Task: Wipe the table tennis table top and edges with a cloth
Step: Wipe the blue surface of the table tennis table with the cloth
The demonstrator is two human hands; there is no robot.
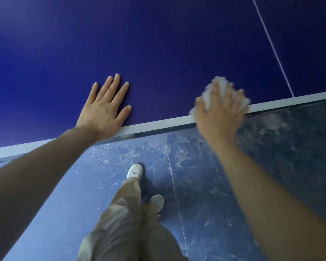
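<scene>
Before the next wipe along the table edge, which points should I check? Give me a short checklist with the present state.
1. Cloth under the right hand: ok.
2. Cloth touches the white edge: ok.
3. Left hand lies flat on the table top, bracing: ok.
4. Edge path toward the white line is free: ok.
5. Cloth is clean enough: cannot tell, blurred.
6. Feet stand on the floor: ok.

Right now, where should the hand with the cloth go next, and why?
Probably slide the right hand with the white cloth along the white edge toward the flat left hand; the cloth already sits on that edge.
</scene>
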